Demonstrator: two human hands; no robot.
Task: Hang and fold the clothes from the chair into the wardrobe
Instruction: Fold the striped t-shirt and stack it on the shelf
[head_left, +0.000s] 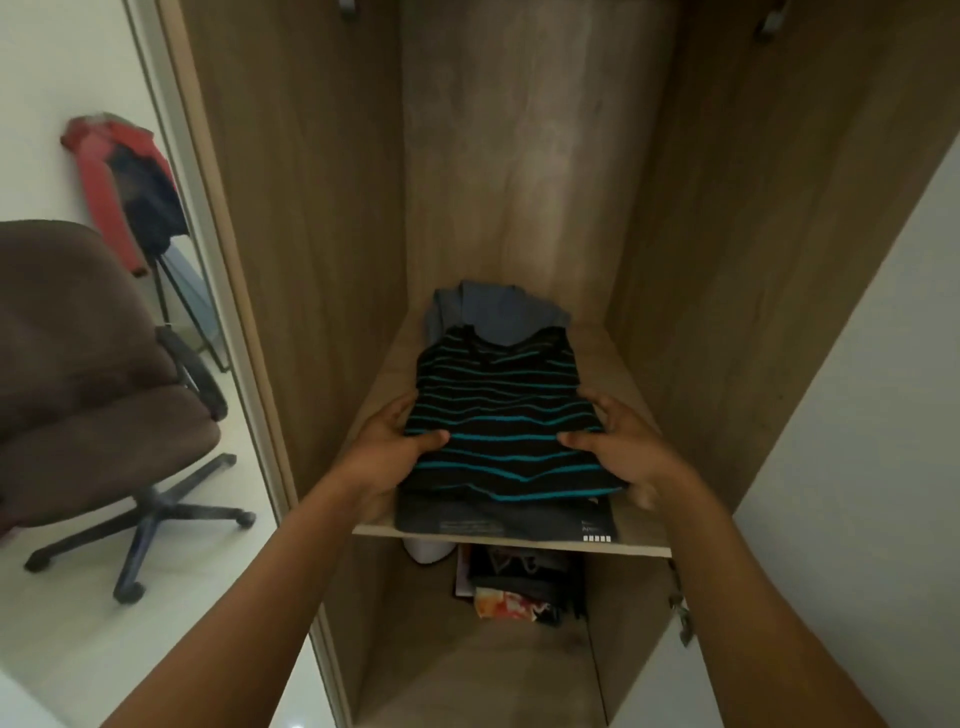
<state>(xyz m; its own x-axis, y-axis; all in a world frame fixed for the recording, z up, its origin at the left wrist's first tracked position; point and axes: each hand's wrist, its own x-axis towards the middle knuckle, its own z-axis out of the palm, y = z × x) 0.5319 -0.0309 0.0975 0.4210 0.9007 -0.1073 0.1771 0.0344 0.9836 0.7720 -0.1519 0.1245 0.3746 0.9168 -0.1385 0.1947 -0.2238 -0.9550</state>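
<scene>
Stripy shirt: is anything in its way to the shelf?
No, nothing visible. The striped shirt already lies on the shelf, atop a dark folded garment, held at its sides by the left hand and right hand.

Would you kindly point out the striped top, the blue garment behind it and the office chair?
striped top (498, 415), head view, middle of its front.
blue garment (498, 312), head view, its visible folded part.
office chair (104, 431), head view, seat cushion.

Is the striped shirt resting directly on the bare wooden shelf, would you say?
No, the striped shirt lies on a dark folded garment that separates it from the shelf.
</scene>
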